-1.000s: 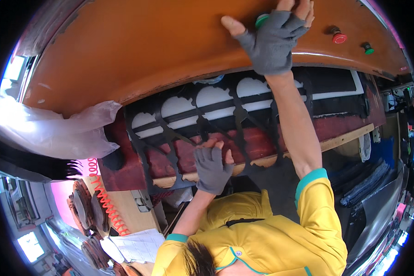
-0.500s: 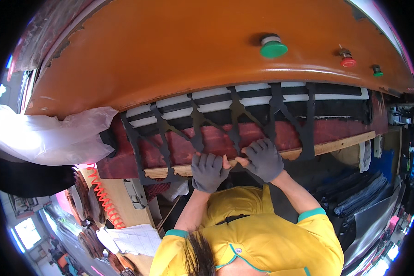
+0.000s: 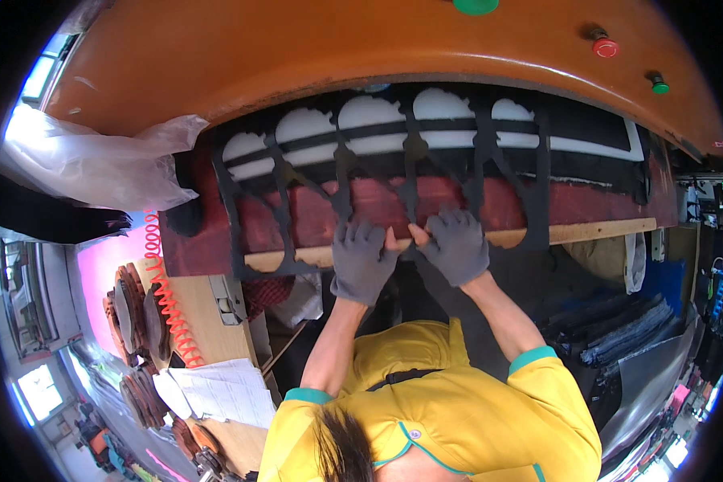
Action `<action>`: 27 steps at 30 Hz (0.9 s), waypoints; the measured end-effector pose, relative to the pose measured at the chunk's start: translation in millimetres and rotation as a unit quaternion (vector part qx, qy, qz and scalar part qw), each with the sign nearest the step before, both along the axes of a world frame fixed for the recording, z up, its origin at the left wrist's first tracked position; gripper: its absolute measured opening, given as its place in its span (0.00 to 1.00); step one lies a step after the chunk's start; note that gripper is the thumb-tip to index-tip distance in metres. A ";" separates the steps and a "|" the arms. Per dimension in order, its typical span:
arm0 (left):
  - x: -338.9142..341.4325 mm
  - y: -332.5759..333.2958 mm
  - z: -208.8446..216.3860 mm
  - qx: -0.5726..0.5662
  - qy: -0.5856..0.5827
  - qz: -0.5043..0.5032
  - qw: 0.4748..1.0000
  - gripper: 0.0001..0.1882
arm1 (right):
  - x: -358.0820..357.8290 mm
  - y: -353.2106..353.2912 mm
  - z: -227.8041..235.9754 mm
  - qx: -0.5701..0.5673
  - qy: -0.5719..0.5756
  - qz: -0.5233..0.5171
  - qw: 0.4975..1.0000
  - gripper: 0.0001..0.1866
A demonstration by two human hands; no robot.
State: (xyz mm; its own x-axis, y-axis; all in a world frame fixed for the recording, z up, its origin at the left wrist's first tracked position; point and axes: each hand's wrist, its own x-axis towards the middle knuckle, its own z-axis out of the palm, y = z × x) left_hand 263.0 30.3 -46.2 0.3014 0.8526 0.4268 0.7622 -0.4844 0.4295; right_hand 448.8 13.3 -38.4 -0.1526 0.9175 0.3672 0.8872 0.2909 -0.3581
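A black sheet (image 3: 541, 197) with a row of large shaped cut-outs lies across a dark red board (image 3: 313, 213) in front of me. My left hand (image 3: 365, 261) and my right hand (image 3: 456, 245) are side by side at its near edge, in grey gloves that leave the thumbs bare. The fingers of both are bent over the sheet's middle strips, with the thumbs pointing toward each other. Both hands look closed on the sheet; their fingertips are partly hidden. White and black bands show through the farther cut-outs.
An orange machine panel (image 3: 297, 48) with a red button (image 3: 605, 46) and green buttons overhangs the board's far side. Clear plastic (image 3: 104, 153) hangs at left. Below it are a red coiled hose (image 3: 169, 305) and papers (image 3: 221, 392). Dark sheets (image 3: 618, 329) are stacked at right.
The view has shifted, so the panel, board and hands appear higher. Rounded far ends of the cut-outs now show beyond the bands. Both hands stay at the sheet's near edge.
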 end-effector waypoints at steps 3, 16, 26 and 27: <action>-6.8 -27.3 9.6 -0.042 -0.003 -0.014 0.999 0.11 | -2.7 -30.4 0.1 -0.052 0.013 -0.002 0.999 0.16; -22.3 19.0 28.7 0.077 0.071 0.179 0.978 0.22 | -42.4 80.9 64.3 0.002 -0.002 0.038 0.999 0.50; -49.9 -36.4 31.6 0.032 0.084 0.145 0.985 0.26 | -2.3 45.2 70.5 -0.205 0.527 0.070 0.822 0.51; -53.5 -37.8 33.9 0.041 0.081 0.143 0.985 0.26 | 5.9 38.9 75.4 -0.200 0.558 0.054 0.804 0.51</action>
